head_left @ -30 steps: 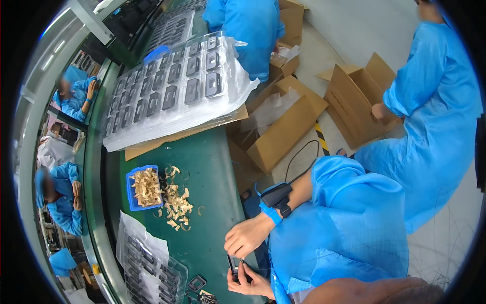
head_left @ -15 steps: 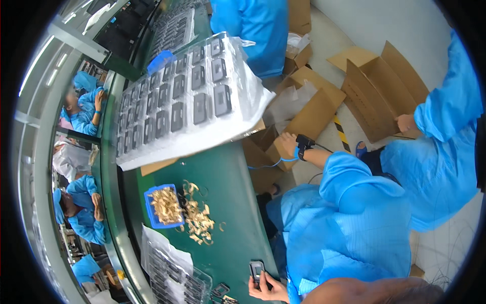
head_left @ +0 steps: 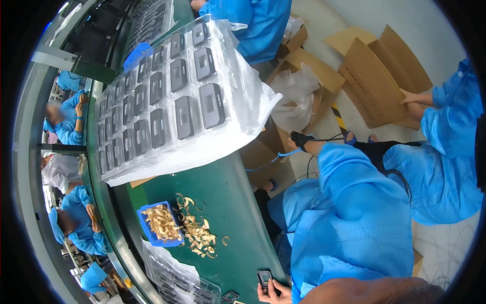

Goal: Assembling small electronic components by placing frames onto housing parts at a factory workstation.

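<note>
At the lower edge, my left hand (head_left: 274, 292) grips a small black rectangular casing (head_left: 264, 278) with a lighter window, close to the bench's edge. Another black casing (head_left: 230, 297) lies beside it on the green bench. My right arm reaches away past the bench side. The right hand (head_left: 292, 142) is mostly hidden by a black wrist strap (head_left: 300, 140), so its fingers do not show clearly; it is beside an open carton (head_left: 331, 78) with clear plastic bags (head_left: 296, 99) in it. A blue lead (head_left: 263, 166) runs from that wrist.
A large clear tray stack (head_left: 167, 162) of black casings fills the far bench (head_left: 223, 187). Nearer are a blue bin (head_left: 147, 230) of gold curled strips, loose strips (head_left: 199, 235) and another clear tray (head_left: 177, 278). A co-worker (head_left: 440, 167) handles a carton (head_left: 372, 86); others work beyond the frame.
The view has shifted. My right hand has come away from the carton flap and turned downward. My left hand still holds the casing. The co-worker now has both hands at the carton.
</note>
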Tool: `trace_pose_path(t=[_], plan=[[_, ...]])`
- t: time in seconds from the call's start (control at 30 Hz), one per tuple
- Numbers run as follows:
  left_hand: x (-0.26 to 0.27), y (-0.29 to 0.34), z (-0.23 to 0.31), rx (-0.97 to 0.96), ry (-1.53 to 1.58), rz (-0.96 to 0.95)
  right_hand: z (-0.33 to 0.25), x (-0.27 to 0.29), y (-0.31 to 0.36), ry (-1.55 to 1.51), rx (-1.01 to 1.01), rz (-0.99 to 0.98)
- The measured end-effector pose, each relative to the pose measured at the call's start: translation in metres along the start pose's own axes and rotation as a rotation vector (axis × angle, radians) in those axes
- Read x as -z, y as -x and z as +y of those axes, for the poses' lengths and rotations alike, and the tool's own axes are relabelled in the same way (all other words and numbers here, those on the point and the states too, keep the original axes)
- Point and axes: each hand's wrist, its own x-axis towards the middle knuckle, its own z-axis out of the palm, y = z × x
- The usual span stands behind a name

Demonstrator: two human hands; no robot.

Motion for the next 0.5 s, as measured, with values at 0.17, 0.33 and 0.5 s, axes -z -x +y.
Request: trace_pose_path(t=[0.17, 0.33, 0.5], plan=[[-0.005, 0.047, -0.052, 0.13, -0.007, -0.084, 0.018, 0.004, 0.026, 0.093, -0.064, -0.017], [-0.005, 0.049, -0.051, 0.03, -0.09, -0.082, 0.046, -0.003, 0.056, 0.312, -0.236, -0.1], [0.007, 0.027, -0.004, 0.304, -0.031, -0.101, 0.027, -0.017, 0.066, 0.625, -0.228, -0.213]])
